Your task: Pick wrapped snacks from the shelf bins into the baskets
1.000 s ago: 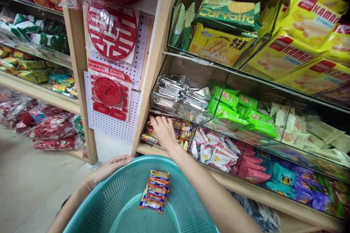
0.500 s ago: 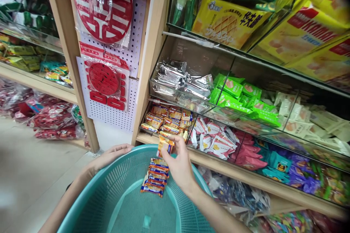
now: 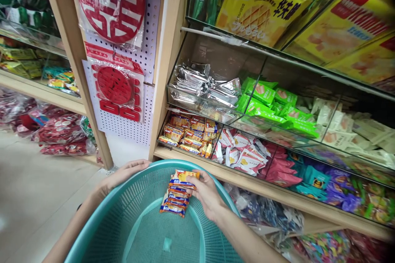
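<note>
My left hand [image 3: 131, 172] holds the far left rim of a teal plastic basket [image 3: 92, 226], its fingers laid along the edge. Inside the basket, my right hand [image 3: 206, 195] pinches the right end of a small orange, blue and white snack packet [image 3: 180, 178]. That packet lies at the top end of a row of like packets [image 3: 174, 204], lined up against the far wall of the basket. More packets of this kind fill a clear shelf bin [image 3: 191, 134] just beyond the rim.
Right of that bin are white-and-pink packets [image 3: 247, 152], with green packets [image 3: 262, 102] and silver packets [image 3: 206, 86] one tier up. A wooden shelf post [image 3: 168, 49] stands behind the basket. Red paper cutouts [image 3: 114, 86] hang on a pegboard. Bagged goods [image 3: 265, 209] lie below the shelf.
My right hand has lowered its packet from beside the basket rim onto the top end of the row. My left hand stays on the rim. The view has shifted slightly.
</note>
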